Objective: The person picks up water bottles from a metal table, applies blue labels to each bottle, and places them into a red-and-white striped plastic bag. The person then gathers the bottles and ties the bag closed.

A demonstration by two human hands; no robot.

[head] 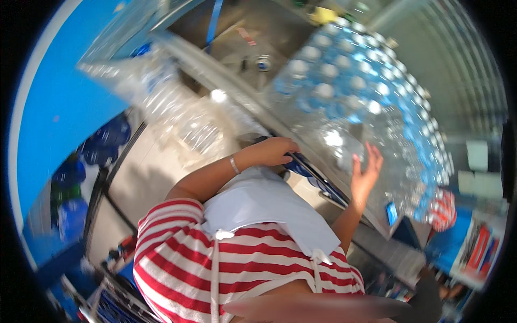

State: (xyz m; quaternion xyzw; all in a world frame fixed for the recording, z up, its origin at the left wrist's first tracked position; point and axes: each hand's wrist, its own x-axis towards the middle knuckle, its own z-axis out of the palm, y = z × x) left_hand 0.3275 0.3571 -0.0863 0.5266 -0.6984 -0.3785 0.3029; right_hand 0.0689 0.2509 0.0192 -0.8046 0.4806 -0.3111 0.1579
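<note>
My left hand (pixel 278 151), with a band at its wrist, has its fingers curled at the near edge of a metal-topped table (pixel 278 125); whether it grips anything is unclear. My right hand (pixel 365 173) is raised over the table's right part with fingers spread and nothing visibly held. Beyond it lie clear, empty-looking plastic bottles (pixel 389 149), blurred. Many upright bottles with white caps and pale blue bodies (pixel 329 72) stand packed together farther back. Left of my left hand is a heap of crumpled clear plastic wrap or bags (pixel 198 129).
A can (pixel 263 63) rests on the brown surface at the back. A small blue-screened device (pixel 391 214) lies near the right corner. Large blue bottles (pixel 109 137) stand in a rack at left. Part of a person (pixel 428 294) shows at lower right.
</note>
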